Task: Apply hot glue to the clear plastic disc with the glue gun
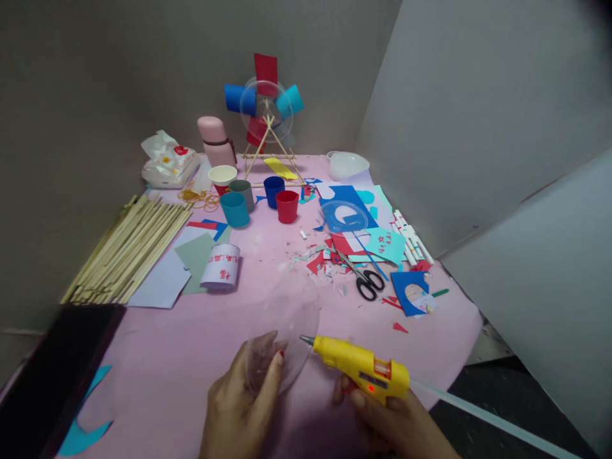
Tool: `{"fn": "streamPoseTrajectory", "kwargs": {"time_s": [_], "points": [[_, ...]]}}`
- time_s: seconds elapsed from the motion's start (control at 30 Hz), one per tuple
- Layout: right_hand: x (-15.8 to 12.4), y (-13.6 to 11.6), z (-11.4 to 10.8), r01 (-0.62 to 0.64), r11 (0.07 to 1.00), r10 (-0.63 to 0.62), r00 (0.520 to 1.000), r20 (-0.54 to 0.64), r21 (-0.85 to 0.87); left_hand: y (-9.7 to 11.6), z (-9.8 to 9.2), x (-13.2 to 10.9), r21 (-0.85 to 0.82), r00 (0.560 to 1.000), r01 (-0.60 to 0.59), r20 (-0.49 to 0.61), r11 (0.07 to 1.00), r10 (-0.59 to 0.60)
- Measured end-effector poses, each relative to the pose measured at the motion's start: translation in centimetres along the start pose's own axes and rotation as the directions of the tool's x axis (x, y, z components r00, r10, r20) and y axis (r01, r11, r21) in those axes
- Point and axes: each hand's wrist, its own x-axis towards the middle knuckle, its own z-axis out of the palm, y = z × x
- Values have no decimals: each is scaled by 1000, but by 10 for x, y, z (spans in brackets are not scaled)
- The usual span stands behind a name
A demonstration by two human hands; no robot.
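Note:
Low in the middle of the view, my left hand (pixel 246 395) is closed on a clear plastic lid (pixel 303 312), thumb on its near face. The lid is see-through and tilted, so its exact form is hard to make out. My right hand (pixel 382 414) grips a yellow hot glue gun (pixel 356 363) with a small red light on its side. Its metal nozzle points left, at or close to the lid's right edge; whether it touches I cannot tell. A long translucent glue stick (pixel 492 417) runs out of the gun's back toward the lower right.
A stick-framed wheel (pixel 266 111) with coloured paper cups stands at the back. Several small paper cups (pixel 287 207) sit in front of it. Wooden sticks (pixel 129 248) lie left; black-handled scissors (pixel 368 284), paper scraps and markers (pixel 411 236) lie right. A dark slab (pixel 52 370) occupies the lower left.

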Motion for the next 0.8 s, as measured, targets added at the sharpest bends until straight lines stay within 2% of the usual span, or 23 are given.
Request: {"fn": "streamPoseTrajectory", "kwargs": {"time_s": [0.13, 0.4, 0.47, 0.57, 0.7, 0.8], "points": [[-1, -2, 2, 7, 1000, -7, 1000, -7, -3, 2, 1, -1, -105, 993, 119, 37, 987, -115], [0, -8, 5, -5, 999, 2, 998, -66, -39, 7, 2, -4, -132, 993, 118, 43, 984, -113], [0, -10, 6, 0, 999, -5, 996, -88, -52, 8, 2, -4, -100, 998, 62, 35, 993, -58], [-2, -13, 9, 18, 997, -26, 994, -108, -76, 8, 2, -4, -5, 996, -89, 27, 996, 89], [-4, -16, 11, 39, 990, -55, 992, -114, -137, 6, 1, -5, 81, 961, -275, 41, 958, 273], [-3, -15, 11, 38, 991, -52, 993, -108, -130, 3, 1, -6, 84, 952, -306, 38, 948, 303]]}}
